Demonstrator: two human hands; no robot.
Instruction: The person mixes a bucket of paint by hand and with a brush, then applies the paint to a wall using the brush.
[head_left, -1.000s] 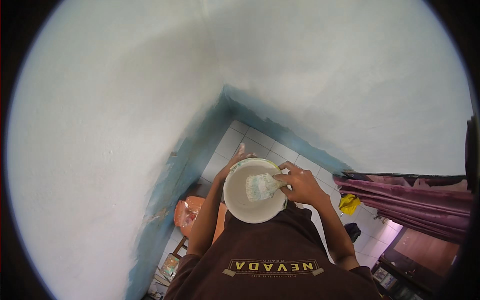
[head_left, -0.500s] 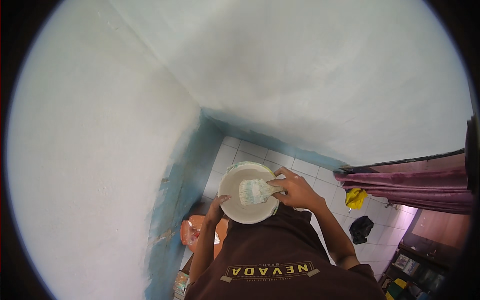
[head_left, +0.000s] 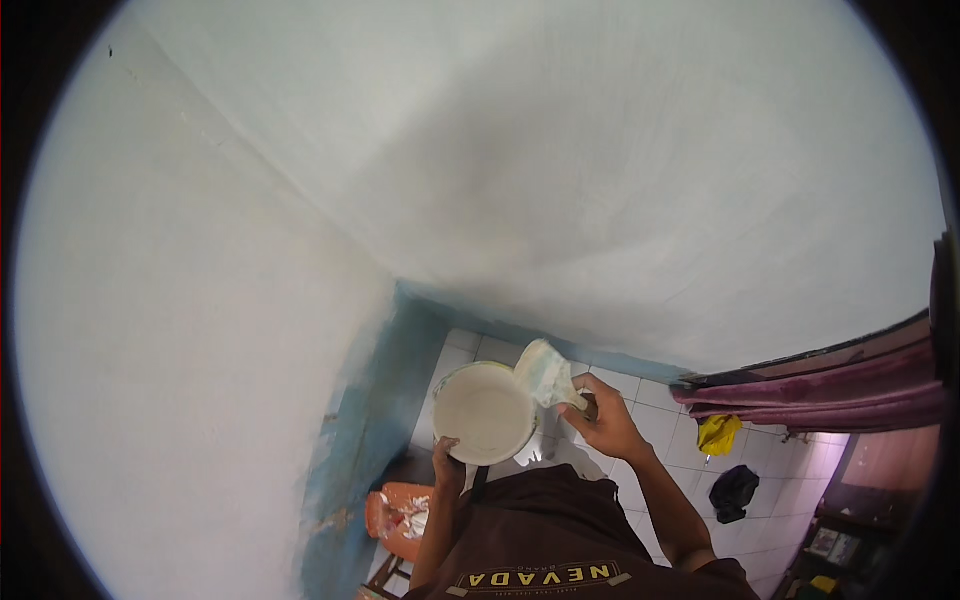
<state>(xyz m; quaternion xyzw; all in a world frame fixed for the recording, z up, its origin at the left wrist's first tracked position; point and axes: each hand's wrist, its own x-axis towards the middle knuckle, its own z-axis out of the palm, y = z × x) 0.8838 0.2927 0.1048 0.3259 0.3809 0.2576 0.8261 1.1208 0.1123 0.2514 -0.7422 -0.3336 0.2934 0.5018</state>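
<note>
My left hand [head_left: 449,462] grips the near-left rim of a round paint bucket [head_left: 484,415], thumb over the edge and fingers hidden beneath. Whitish paint coats the bucket's inside. Just beyond the right rim, my right hand [head_left: 604,418] is closed around the handle of a wide paintbrush [head_left: 545,374]. White paint covers the brush's bristles and ferrule, with pale green showing through. Its head points up and to the left, close to the bucket's rim.
Two whitish walls [head_left: 600,180] meet in a corner, with a blue strip [head_left: 375,400] along their bottoms. An orange paint-smeared chair or stool [head_left: 405,520] stands left. A purple curtain [head_left: 820,400], yellow cloth [head_left: 718,435] and black plastic bag [head_left: 733,493] are at right, by white floor tiles [head_left: 680,440].
The paintbrush has come up out of the bucket and moved right, past the rim, in my right hand. My left hand still holds the bucket. The view has tilted upward.
</note>
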